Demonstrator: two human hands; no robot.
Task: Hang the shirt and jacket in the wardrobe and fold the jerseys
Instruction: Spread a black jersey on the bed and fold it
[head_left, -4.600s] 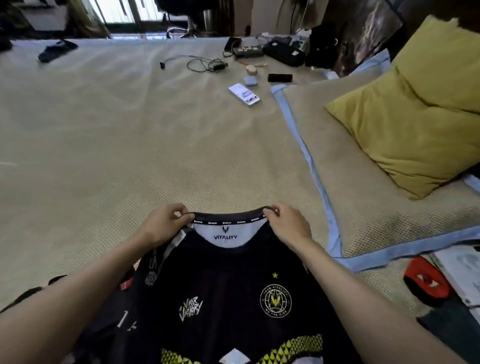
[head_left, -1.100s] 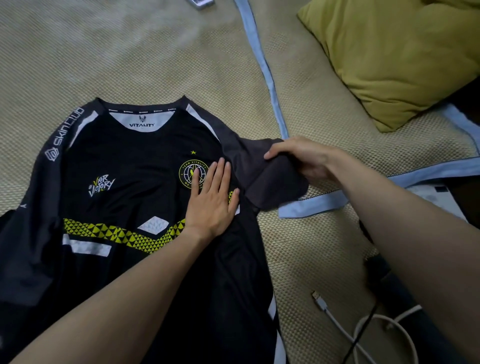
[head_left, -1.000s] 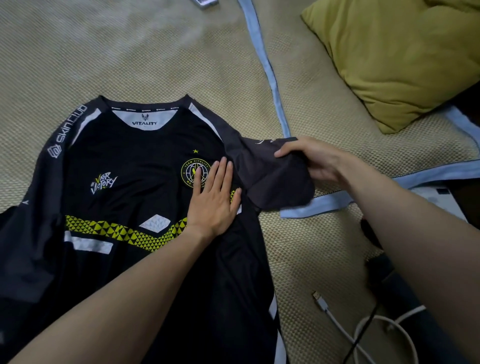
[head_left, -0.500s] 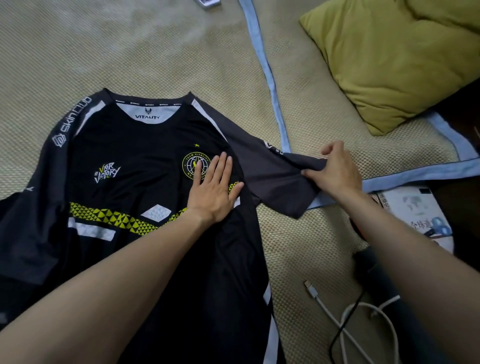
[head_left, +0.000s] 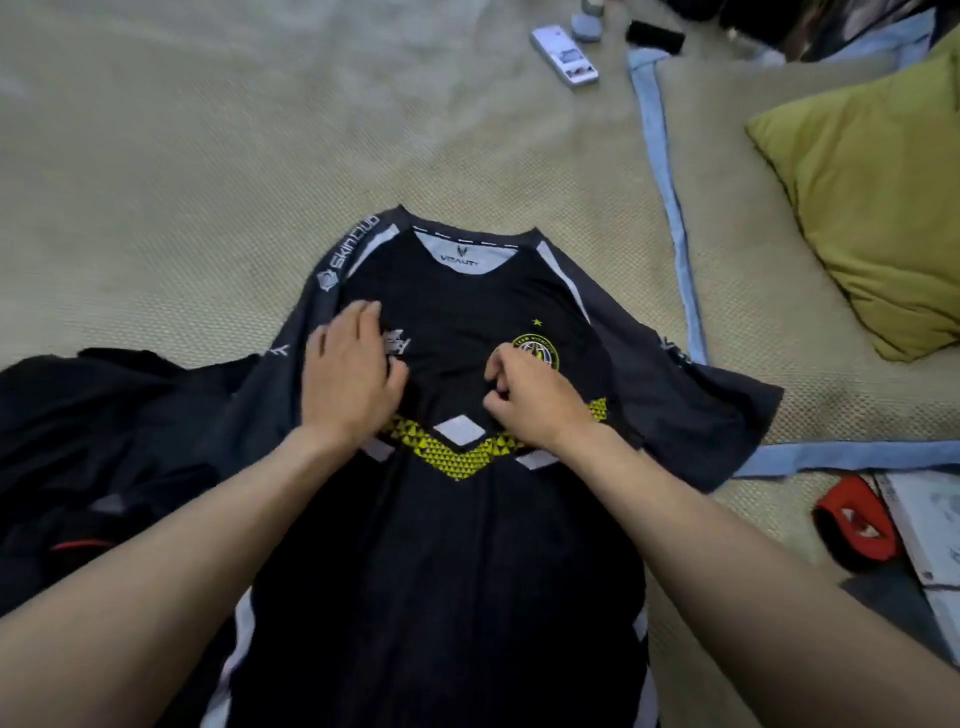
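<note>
A black jersey (head_left: 457, 545) with a yellow chevron band and grey sleeves lies front up and spread on the woven mat. My left hand (head_left: 353, 379) rests flat on its chest at the left, fingers nearly straight. My right hand (head_left: 530, 402) sits on the chest just below the round crest, fingers curled and pinching a bit of the black fabric. The jersey's right sleeve (head_left: 696, 410) lies spread out flat over the mat's blue border. A heap of other dark clothing (head_left: 88, 447) lies to the left, partly under the jersey's left sleeve.
A yellow-green pillow (head_left: 878, 208) lies at the right on a blue-edged mat (head_left: 670, 197). A white remote (head_left: 563, 57) and small items lie at the top. A red and black object (head_left: 852, 525) and printed paper (head_left: 930, 535) are at the lower right.
My right hand let go of the right sleeve, now spread flat, and moved onto the chest. My left hand slid left across the chest. The view shifted so the jersey is centred.
</note>
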